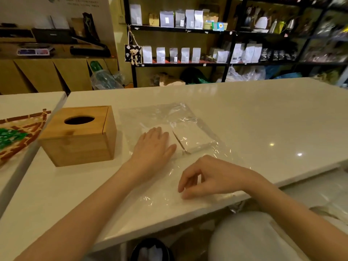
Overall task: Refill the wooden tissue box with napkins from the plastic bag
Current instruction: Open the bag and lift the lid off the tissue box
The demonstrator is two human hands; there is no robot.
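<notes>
A wooden tissue box (pixel 79 135) stood at the left of the white table (pixel 263 113), lid shut, its oval slot dark with no napkin showing. Just right of it lay the clear plastic bag (pixel 160 113), flat on the table, with a white stack of napkins (pixel 192 137) inside. The left hand (pixel 153 147) lay flat on the bag, fingers straight, pressing the stack's left part. The right hand (pixel 205 178) hovered over the bag's near end, fingers loosely curled around nothing, thumb near the film. To do this well, the left hand should probably pin the stack while the right finds the bag's opening and peels it back. Shelf packets (pixel 185 54) carried labels too blurred to read.
</notes>
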